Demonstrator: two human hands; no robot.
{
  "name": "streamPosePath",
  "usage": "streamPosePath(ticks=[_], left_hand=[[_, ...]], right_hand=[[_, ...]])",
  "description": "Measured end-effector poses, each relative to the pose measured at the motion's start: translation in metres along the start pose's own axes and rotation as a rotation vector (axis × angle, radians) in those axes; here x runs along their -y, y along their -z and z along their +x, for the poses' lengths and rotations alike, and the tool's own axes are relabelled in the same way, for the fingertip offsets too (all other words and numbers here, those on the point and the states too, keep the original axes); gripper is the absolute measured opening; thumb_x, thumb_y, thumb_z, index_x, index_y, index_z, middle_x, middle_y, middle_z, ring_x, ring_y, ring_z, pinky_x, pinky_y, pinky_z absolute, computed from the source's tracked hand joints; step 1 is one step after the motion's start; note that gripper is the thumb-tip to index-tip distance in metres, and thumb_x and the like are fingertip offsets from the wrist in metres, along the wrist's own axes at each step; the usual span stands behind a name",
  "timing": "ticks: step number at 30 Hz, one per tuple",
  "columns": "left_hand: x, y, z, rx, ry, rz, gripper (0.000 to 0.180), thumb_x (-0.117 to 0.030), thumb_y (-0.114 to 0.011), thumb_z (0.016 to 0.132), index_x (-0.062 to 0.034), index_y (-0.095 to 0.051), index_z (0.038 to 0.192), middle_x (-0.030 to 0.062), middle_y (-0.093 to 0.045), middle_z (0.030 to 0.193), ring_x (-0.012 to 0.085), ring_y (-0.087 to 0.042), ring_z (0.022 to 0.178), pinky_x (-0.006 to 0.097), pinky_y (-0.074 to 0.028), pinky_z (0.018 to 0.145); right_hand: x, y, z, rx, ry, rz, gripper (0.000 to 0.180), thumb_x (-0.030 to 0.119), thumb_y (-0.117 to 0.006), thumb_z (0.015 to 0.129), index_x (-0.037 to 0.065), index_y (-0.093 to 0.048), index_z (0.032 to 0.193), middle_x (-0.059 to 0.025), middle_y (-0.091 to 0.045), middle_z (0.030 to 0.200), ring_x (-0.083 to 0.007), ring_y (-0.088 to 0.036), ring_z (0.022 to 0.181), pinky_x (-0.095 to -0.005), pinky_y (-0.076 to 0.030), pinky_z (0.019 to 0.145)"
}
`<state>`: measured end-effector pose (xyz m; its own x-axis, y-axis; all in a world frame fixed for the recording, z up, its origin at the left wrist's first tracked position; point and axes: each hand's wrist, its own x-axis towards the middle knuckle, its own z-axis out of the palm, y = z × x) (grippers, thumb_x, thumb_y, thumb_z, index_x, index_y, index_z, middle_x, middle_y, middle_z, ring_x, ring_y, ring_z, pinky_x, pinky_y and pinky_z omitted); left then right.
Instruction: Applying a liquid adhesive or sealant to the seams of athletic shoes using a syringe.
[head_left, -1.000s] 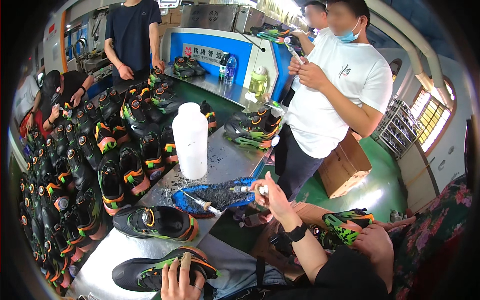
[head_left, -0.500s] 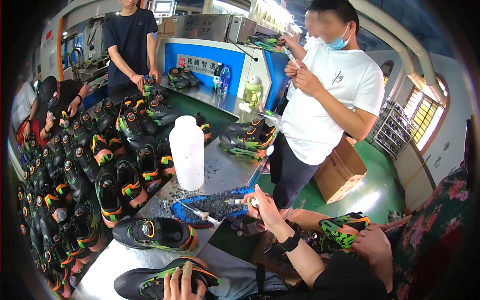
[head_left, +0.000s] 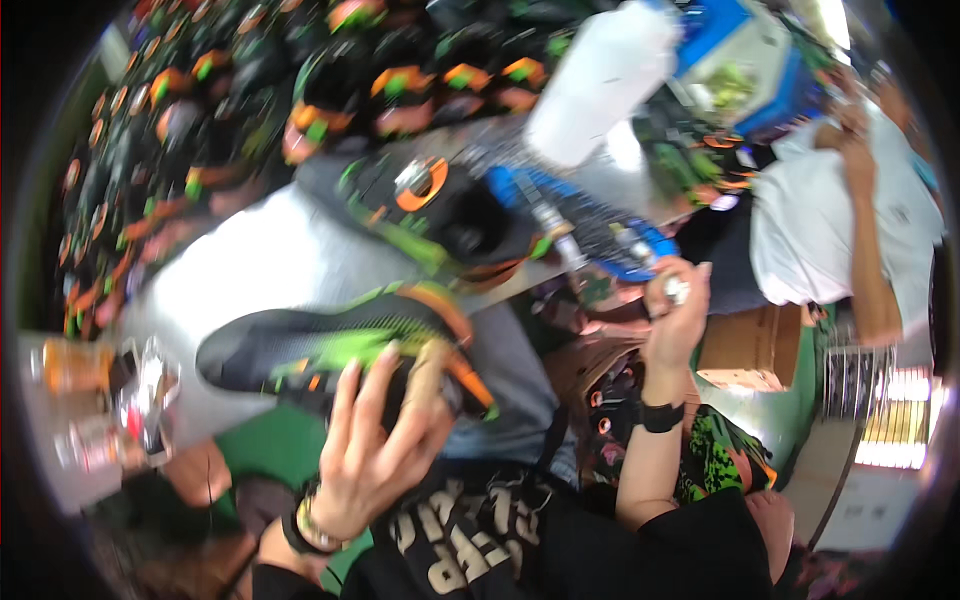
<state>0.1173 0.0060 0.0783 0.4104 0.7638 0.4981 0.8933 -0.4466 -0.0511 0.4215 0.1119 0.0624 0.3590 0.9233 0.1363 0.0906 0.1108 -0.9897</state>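
Note:
My left hand (head_left: pixel 385 440) lies over a black shoe (head_left: pixel 255 345) with green and orange trim, its fingers bent against the shoe's side. The shoe rests tilted at the near edge of the metal table. My right hand (head_left: pixel 680 315) is closed round a slim syringe-like tool (head_left: pixel 678 290) with a pale round end. Its far end is blurred over a blue tray (head_left: pixel 655 240) of dark crumbs. A second syringe-like tool (head_left: pixel 552 222) lies across that tray. Beyond my left hand, another black shoe (head_left: pixel 455 215) with an orange-ringed dial sits on the table.
A white plastic bottle (head_left: pixel 605 85) stands behind the tray. Rows of similar shoes (head_left: pixel 400 95) fill the far left. A person in a white shirt (head_left: pixel 815 225) is at the right, near a cardboard box (head_left: pixel 750 345). Beside my right forearm is a green-patterned shoe (head_left: pixel 725 455).
The view has swung down and left, with blur. My left hand still lies on the shoe, which now shows more of its side. My right hand still holds the tool by the tray.

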Motion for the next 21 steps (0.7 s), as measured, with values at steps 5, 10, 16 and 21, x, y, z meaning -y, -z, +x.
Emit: streamPosePath(ticks=[5,10,16,21], left_hand=[[-0.003,0.007,-0.014,0.02,0.063,-0.025,0.011,-0.012,-0.069,0.077,-0.0167,-0.07,0.087,-0.001,-0.065,0.11,0.0291,-0.064,0.107,0.047,-0.055,0.091],[0.001,0.008,-0.016,0.004,0.007,-0.08,0.013,-0.014,-0.068,0.076,-0.0162,-0.071,0.089,-0.003,-0.056,0.099,0.0277,-0.066,0.105,0.046,-0.057,0.09],[0.001,0.0,-0.03,0.032,-0.071,0.027,0.015,-0.016,-0.064,0.081,-0.0189,-0.071,0.093,-0.0058,-0.047,0.107,0.0255,-0.066,0.103,0.043,-0.058,0.087],[-0.002,0.0,-0.03,0.049,-0.092,0.103,0.017,-0.011,-0.065,0.078,-0.0228,-0.066,0.091,-0.0039,-0.061,0.114,0.0305,-0.063,0.105,0.049,-0.056,0.087]], right_hand=[[-0.018,0.001,-0.005,0.105,-0.07,0.161,0.056,0.046,-0.027,0.104,0.001,-0.056,0.089,0.0024,-0.032,0.056,-0.008,-0.029,0.053,-0.0238,-0.023,0.051],[0.002,-0.008,-0.014,0.073,-0.032,0.02,0.061,0.052,-0.025,0.103,0.0,-0.055,0.089,0.0024,-0.03,0.056,-0.0084,-0.029,0.054,-0.0237,-0.022,0.052],[0.028,-0.009,-0.032,-0.196,0.0,0.11,0.067,0.059,-0.032,0.097,-0.002,-0.057,0.085,0.0016,-0.033,0.055,-0.0105,-0.033,0.055,-0.0243,-0.029,0.055],[0.03,-0.01,-0.084,0.277,0.229,0.46,0.059,0.059,-0.032,0.096,0.012,-0.055,0.068,0.0016,-0.032,0.051,-0.0128,-0.037,0.054,-0.0318,-0.038,0.062]])
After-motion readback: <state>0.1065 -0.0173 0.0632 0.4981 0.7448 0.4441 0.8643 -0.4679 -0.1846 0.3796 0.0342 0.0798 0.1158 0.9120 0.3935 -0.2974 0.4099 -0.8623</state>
